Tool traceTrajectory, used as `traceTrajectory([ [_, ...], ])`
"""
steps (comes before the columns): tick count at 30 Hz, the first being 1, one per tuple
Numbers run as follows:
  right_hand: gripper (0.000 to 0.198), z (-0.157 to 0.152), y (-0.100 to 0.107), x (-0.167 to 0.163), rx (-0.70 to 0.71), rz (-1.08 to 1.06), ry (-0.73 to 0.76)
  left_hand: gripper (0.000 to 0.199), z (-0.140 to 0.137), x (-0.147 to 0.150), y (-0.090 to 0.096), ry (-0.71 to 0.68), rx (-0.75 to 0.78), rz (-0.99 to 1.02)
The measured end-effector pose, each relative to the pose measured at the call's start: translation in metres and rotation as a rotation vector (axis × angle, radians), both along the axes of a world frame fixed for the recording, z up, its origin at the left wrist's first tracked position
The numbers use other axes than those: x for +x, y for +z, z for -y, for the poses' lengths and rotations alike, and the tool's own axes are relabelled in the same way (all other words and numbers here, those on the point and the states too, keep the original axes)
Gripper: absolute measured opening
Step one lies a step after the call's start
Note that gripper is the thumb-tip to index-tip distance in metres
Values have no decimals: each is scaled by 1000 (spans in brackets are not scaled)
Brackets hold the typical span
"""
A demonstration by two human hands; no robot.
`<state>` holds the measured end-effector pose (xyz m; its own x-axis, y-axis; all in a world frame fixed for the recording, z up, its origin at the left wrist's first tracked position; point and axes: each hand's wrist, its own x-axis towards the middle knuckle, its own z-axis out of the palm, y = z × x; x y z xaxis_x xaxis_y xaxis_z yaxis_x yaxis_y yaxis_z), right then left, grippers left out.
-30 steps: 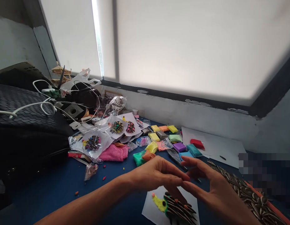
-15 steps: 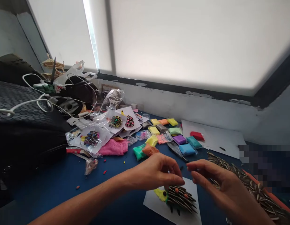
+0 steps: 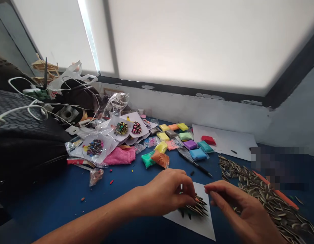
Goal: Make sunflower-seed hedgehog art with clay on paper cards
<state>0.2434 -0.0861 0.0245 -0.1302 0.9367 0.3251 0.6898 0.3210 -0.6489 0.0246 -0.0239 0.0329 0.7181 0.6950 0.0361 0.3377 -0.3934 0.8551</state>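
My left hand (image 3: 169, 191) reaches over a hedgehog picture (image 3: 201, 208) made of striped sunflower seeds. Its thumb and fingers are closed together at the seeds, and whatever is between them is hidden. Beside the fingertips shows a small orange dot on the seeds. The picture lies on a white sheet of paper (image 3: 200, 228), and my left hand covers the hedgehog's head. At the paper's right edge hovers my right hand (image 3: 240, 206), its thumb and forefinger apart with nothing visible between them.
Loose sunflower seeds (image 3: 271, 203) are heaped at right along an orange strip (image 3: 286, 198). Beyond my hands lie a black pen (image 3: 201, 168) and several coloured clay packets (image 3: 197, 154). Finished seed pictures (image 3: 96, 147) and a pink cloth (image 3: 118, 156) sit at left.
My left hand has lowered onto the hedgehog and now covers its yellow head. My right hand stays near the paper's right side. The view has shifted slightly.
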Motion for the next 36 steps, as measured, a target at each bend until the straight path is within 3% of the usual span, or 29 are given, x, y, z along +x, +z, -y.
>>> traceTrajectory([
  [7, 15, -1, -7, -1, 57, 37, 1, 12, 2, 2, -10, -69, 120, -42],
  [14, 15, 3, -5, -1, -1, 72, 50, 11, 1, 3, -17, -41, 186, -93],
  [20, 18, 8, -11, -8, 41, 210, 194, 11, 2, 3, -18, -39, 182, -109],
  [36, 20, 9, -31, -11, 112, 373, 265, 20, 0, -2, -11, -26, 161, -170],
])
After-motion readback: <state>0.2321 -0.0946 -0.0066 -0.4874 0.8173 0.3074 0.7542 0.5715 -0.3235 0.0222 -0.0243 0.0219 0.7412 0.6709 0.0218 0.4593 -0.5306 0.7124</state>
